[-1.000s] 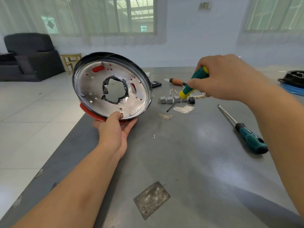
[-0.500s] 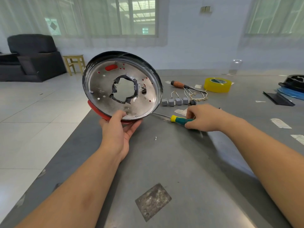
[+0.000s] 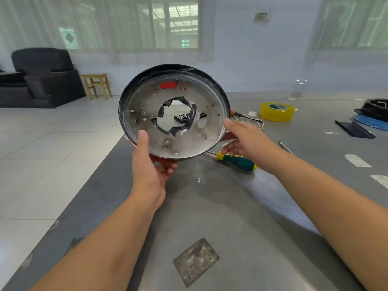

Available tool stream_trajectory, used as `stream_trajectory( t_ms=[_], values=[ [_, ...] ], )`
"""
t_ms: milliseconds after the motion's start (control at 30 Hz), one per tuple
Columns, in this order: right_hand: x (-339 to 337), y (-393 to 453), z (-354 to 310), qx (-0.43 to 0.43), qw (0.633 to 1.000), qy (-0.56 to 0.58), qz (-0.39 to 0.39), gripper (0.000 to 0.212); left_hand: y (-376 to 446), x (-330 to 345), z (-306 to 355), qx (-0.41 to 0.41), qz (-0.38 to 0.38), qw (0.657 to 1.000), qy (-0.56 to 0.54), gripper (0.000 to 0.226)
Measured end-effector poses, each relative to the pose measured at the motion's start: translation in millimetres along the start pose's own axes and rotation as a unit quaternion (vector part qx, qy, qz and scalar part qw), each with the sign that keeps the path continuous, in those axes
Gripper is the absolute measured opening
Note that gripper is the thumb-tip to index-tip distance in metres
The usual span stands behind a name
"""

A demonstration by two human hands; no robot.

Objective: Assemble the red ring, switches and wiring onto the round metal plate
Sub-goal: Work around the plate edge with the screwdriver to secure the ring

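Note:
I hold the round metal plate (image 3: 184, 141) upright above the table, its inner face toward me, black tape around its centre hole. The red ring (image 3: 156, 159) sits behind it; only a sliver shows at the bottom left rim and red shows through the plate's holes. My left hand (image 3: 147, 166) grips the lower rim, thumb on the inner face. My right hand (image 3: 245, 139) holds the right rim, thumb on the edge. The wiring (image 3: 251, 120) peeks out to the right of the plate; the switches are hidden behind it.
A green and yellow screwdriver (image 3: 237, 161) lies on the grey table (image 3: 210, 217) below my right hand. A loose screw (image 3: 198, 180) lies nearby. Yellow tape roll (image 3: 276, 111), a second screwdriver's shaft (image 3: 284, 146) and a black and blue part (image 3: 372, 117) are at the right. The table edge runs along the left.
My right hand laid the green and yellow screwdriver on the table and moved up to grasp the plate's right rim. The plate turned more upright and shifted toward the centre.

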State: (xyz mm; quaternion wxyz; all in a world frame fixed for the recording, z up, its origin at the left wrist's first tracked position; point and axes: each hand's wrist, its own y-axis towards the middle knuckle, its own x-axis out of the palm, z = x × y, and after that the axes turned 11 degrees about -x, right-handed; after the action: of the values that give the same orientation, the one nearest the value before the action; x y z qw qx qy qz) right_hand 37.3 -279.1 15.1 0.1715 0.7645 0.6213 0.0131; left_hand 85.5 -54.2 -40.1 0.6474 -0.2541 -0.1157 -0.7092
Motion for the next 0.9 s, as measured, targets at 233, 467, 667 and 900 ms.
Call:
stream_trajectory(
  t_ms=[233,467,667,900],
  values=[
    [5.6,-9.3,-5.4,0.042,0.991,0.131,0.006,0.027,-9.2,4.1,4.8,0.027,0.012,1.0,-0.006,0.065],
    [22.7,-13.3,-8.6,0.055,0.979,0.185,0.07,0.018,-10.5,3.5,3.7,0.029,-0.01,0.999,-0.033,0.066],
    [42.8,-17.7,-5.4,0.069,0.948,0.295,0.099,0.018,-10.6,3.3,4.2,0.003,-0.078,0.997,-0.022,0.078],
    [81.3,-34.8,-0.1,0.041,0.941,0.336,-0.002,0.031,-15.1,6.5,-2.3,0.017,-0.124,0.987,0.102,0.067]
  ],
)
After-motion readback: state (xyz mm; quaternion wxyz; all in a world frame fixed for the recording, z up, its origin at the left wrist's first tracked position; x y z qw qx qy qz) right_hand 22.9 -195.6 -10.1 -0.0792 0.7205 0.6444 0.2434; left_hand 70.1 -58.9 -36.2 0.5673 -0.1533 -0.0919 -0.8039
